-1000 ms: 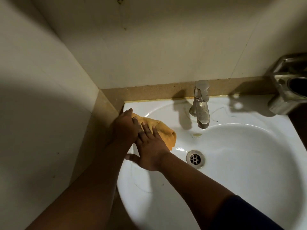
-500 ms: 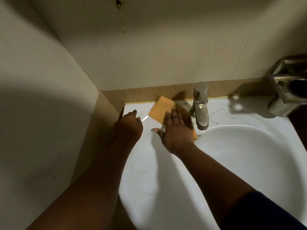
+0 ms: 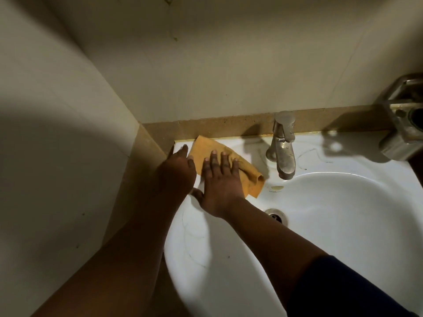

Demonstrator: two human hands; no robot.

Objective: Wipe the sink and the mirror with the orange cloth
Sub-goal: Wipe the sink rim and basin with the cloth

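Orange cloth (image 3: pixel 207 150) on the sink's (image 3: pixel 343 225) back-left corner.
Right hand (image 3: pixel 220 179) presses it flat-fingered; left hand (image 3: pixel 177 171) beside, seemingly loosely curled.

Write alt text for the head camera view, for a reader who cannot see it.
A right hand presses an orange cloth flat on the back left corner of a white sink, while the left hand rests on the sink's edge beside it. A metal tap stands to the right, below a tiled wall.

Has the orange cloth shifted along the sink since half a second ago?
Yes. The orange cloth has slid left, away from the tap, toward the sink's back left corner, under the right hand.
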